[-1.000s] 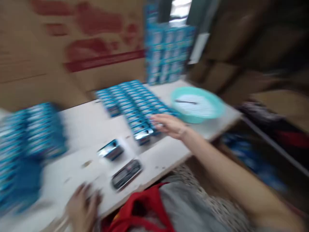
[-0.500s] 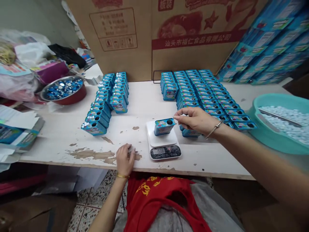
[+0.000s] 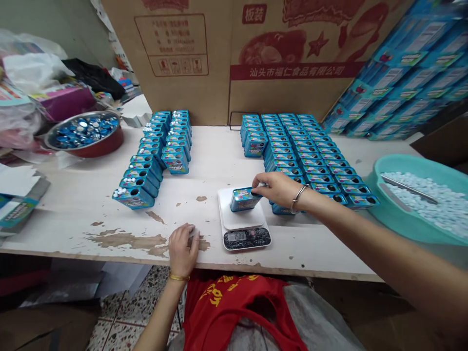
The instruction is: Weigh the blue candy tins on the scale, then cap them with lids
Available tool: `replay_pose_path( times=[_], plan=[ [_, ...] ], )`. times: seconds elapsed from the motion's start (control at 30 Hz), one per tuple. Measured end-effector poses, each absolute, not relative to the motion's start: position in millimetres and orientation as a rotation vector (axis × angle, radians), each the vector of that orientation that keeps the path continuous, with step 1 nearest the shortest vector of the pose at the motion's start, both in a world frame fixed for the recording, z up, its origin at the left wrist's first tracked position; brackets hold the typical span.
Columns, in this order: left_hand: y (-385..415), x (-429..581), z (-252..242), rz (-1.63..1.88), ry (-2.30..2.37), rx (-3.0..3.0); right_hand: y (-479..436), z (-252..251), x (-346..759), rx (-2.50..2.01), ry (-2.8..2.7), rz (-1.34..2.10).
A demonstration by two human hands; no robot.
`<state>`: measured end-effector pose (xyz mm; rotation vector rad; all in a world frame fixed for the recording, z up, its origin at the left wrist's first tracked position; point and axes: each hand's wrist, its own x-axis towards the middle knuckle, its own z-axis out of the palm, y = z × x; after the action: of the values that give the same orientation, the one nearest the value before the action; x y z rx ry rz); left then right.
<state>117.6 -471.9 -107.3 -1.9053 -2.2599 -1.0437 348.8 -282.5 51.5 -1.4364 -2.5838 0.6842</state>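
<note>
A blue candy tin (image 3: 243, 201) stands on the white platform of a kitchen scale (image 3: 246, 238), whose display is lit. My right hand (image 3: 276, 189) is closed in a pinch right at the round opening of this tin, and a bit of white candy shows between its fingers. The fingertips partly cover the opening; whether they touch the tin I cannot tell. Resting on the worn table edge left of the scale, my left hand (image 3: 184, 249) is open, holds nothing and has its fingers loosely spread.
Blue tins with white candies on top (image 3: 133, 197) form two rows at left; more open tins (image 3: 314, 165) fill the right. A turquoise basin (image 3: 383, 207) holds pale candies and a metal tool. At left sits a metal bowl (image 3: 106, 144) of blue-silver pieces. A cardboard box (image 3: 190, 97) stands behind.
My right hand has moved left from beside the tin to over its opening. My left hand stays on the table edge. The whole view has shifted slightly.
</note>
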Motion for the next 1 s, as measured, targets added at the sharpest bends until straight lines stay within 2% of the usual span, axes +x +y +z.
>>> replay_pose_path(
  times=[0.3,0.37,0.47,0.53,0.77,1.0],
  plan=[
    [-471,118,-109,-1.021,-2.276,-1.906,-287,53,350,-1.464,-2.519,0.769],
    [-471,119,-109,-1.022,-2.295,-1.898,-287,55,357,-1.408,-2.313,1.014],
    [-470,120,-108,-1.026,-2.321,-1.891,-290,54,378,-1.340,-1.699,1.555],
    [-470,120,-108,-1.020,-2.338,-1.891,-297,46,396,-1.336,-1.302,1.738],
    [-469,122,-107,-0.963,-2.346,-1.906,-333,5,442,-1.472,-0.902,1.872],
    [-466,124,-105,-0.924,-2.342,-1.920,-339,6,433,-1.478,-0.831,1.916]
  ],
)
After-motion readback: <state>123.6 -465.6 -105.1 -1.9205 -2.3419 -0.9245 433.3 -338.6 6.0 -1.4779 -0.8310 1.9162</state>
